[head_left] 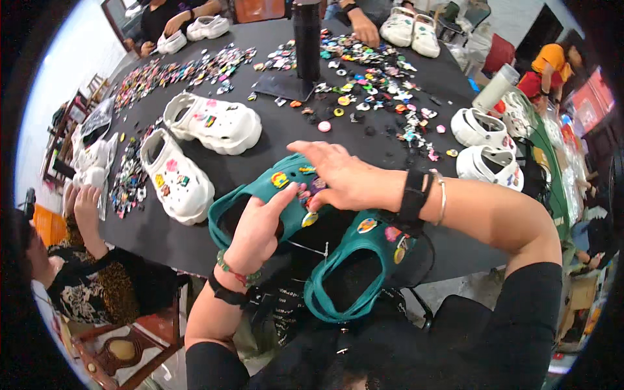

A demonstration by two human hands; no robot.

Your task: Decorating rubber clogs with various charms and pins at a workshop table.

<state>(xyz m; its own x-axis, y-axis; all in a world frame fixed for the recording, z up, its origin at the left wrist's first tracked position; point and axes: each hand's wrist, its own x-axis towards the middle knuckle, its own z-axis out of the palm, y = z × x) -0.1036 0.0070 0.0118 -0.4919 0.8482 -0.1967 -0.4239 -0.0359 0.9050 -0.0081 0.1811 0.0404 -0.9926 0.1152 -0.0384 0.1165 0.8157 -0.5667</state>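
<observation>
A teal clog (261,185) with colourful shoe charms on its upper lies slantwise in front of me, between both hands. My left hand (253,231) is closed on its near side, thumb up beside the charms. Over the toe reaches my right hand (351,181), fingers across the top and thumb bent against the charms at the front. Its palm hides part of the toe. A second teal clog (377,242), also with charms, rests at the table's near edge below my right wrist. A thin white plastic tie (325,248) sticks out between the two clogs.
White clogs with charms (179,188) stand at the left, more white clogs (486,166) at the right. Loose charms (374,81) spread over the black table (279,130). A dark post (307,45) rises at the back. Other people's hands (88,211) work at the left and far edges.
</observation>
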